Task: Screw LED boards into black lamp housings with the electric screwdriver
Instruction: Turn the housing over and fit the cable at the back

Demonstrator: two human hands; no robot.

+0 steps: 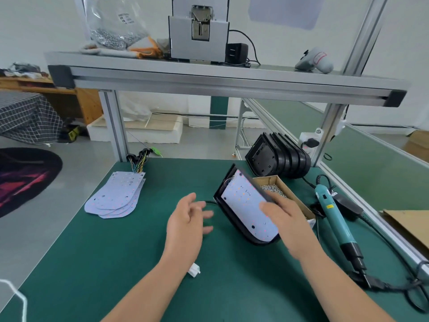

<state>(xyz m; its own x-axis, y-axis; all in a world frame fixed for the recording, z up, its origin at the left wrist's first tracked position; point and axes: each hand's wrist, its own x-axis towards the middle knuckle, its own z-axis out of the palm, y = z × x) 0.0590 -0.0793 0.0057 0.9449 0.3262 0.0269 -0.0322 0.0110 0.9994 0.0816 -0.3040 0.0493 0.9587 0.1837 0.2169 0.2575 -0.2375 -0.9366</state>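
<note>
right hand: housing gripped at right edge, tilted, board seated inside
left hand: loose, nothing held, left of grip
screwdriver: lying right of grip
step: housing laid flat, holes aligned before driving

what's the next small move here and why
Probably lower the housing flat onto the mat: the right hand holds it tilted up with the board inside, the left hand is free, and the screwdriver lies untouched.

Assembly workshop: aluminium-frame workbench, green mat
</note>
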